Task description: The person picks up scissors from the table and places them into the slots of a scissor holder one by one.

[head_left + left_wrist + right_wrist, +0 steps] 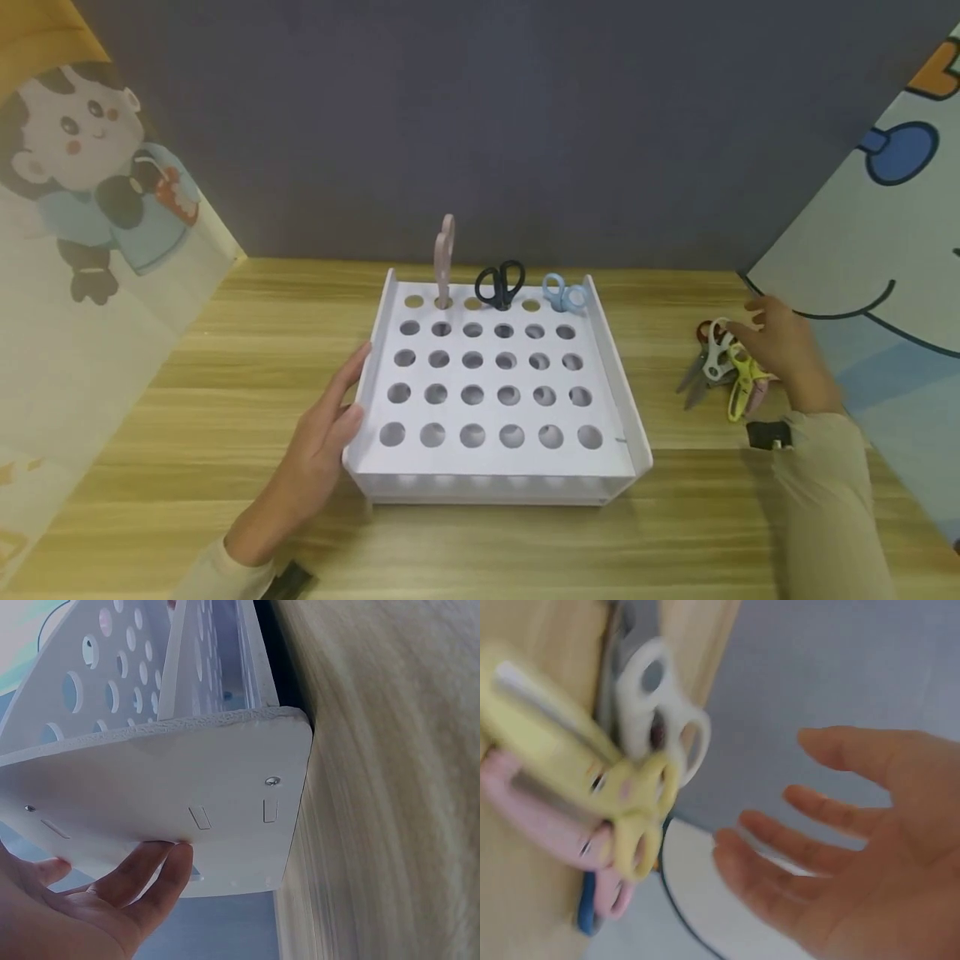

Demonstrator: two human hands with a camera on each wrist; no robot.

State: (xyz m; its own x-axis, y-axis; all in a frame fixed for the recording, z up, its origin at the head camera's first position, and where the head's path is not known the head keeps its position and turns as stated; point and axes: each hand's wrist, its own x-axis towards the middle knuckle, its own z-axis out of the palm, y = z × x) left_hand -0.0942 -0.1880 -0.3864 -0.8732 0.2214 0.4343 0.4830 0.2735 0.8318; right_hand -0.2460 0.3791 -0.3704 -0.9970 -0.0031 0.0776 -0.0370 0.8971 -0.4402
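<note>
A white rack with rows of round holes stands on the table. Pale pink scissors, black scissors and light blue scissors stand handles up in its back row. My left hand rests against the rack's left side, and the left wrist view shows the fingertips touching that panel. Over at the right, my right hand, spread and holding nothing, hovers by a pile of scissors. White-handled scissors, yellow scissors and pink scissors lie there, blurred in the right wrist view.
Red-handled scissors lie at the pile's left edge. Something blue shows under the pink pair. A dark grey panel rises behind the wooden table, with cartoon-printed panels to the left and right.
</note>
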